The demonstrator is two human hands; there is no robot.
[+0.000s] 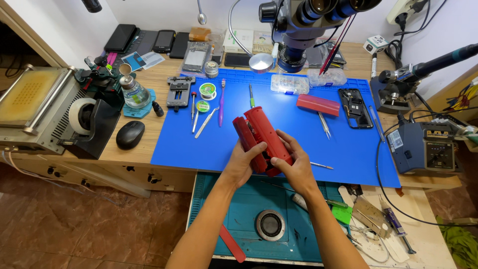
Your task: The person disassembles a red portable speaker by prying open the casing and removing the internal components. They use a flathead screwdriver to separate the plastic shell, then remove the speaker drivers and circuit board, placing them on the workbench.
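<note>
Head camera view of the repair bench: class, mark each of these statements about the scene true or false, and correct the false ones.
1. Both hands grip the red device. True: the left hand and right hand hold the red device together.
2. The work mat is green. False: the work mat is blue.
3. A black computer mouse lies left of the mat. True: the computer mouse sits on the wooden bench there.
4. The opened phone lies at the mat's left edge. False: the opened phone lies near its right side.
5. The purple toothbrush is in the right hand. False: the purple toothbrush lies on the mat.
</note>
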